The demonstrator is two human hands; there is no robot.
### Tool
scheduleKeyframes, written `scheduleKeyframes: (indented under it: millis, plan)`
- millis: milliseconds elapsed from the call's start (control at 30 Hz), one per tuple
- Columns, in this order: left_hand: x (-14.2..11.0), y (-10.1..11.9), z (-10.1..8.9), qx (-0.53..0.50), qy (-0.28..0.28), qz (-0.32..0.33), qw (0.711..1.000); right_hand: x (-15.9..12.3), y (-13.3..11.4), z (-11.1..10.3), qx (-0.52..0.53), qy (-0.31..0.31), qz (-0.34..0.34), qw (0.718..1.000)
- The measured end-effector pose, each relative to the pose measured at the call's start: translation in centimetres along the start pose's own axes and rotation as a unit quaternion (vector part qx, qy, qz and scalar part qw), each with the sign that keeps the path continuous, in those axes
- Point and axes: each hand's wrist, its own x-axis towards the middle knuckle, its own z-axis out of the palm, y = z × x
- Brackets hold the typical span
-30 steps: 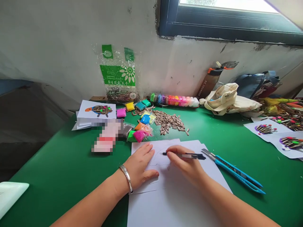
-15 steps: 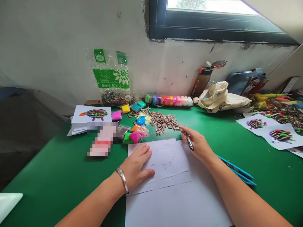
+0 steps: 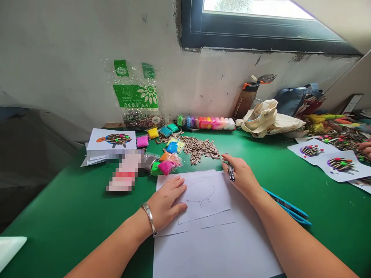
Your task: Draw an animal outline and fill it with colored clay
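Observation:
My left hand (image 3: 169,200) lies flat with fingers stretched over the left part of a small white paper (image 3: 214,214). On that paper is a thin pen outline of a rounded animal body with two short legs. Larger white sheets (image 3: 214,255) lie beneath it. Just right of the paper, my right hand (image 3: 240,173) is closed on a black pen (image 3: 230,172), its tip off the drawing. Beyond the hands lies a pile of striped sunflower seeds (image 3: 201,148). Small bags of coloured clay (image 3: 166,166) lie beside the seeds, past my left hand.
A card with a seed turtle (image 3: 117,139) lies at left. By the wall are a seed bag (image 3: 136,96), a row of clay packs (image 3: 207,123), a bottle (image 3: 246,100) and a cloth bag (image 3: 266,117). A blue pouch (image 3: 292,210) is by my right forearm. Another person's hand (image 3: 365,148) shows at right.
The pen in my right hand has tilted more upright. My left thumb has shifted slightly left on the paper. Another person's hand has come into view at the right edge.

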Motion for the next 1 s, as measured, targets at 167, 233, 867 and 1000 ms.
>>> scheduleKeyframes:
  millis: [167,233,867,1000]
  plan:
    - [0.1,-0.2,0.0,0.002,0.014,0.019,1.0,0.0,-0.3,-0.3,-0.008,-0.001,-0.007,1.0]
    - [0.2,-0.2,-0.1,0.005,0.035,0.031,0.999,0.0,-0.1,-0.2,-0.035,-0.034,0.002,0.999]
    - [0.9,-0.1,-2.9,0.116,0.309,0.039,0.943,-0.1,0.7,1.3,-0.103,-0.005,0.021,0.994]
    - [1.0,-2.2,-2.2,0.144,0.219,-0.04,0.964,-0.2,0.7,1.5,-0.068,-0.001,0.011,0.998]
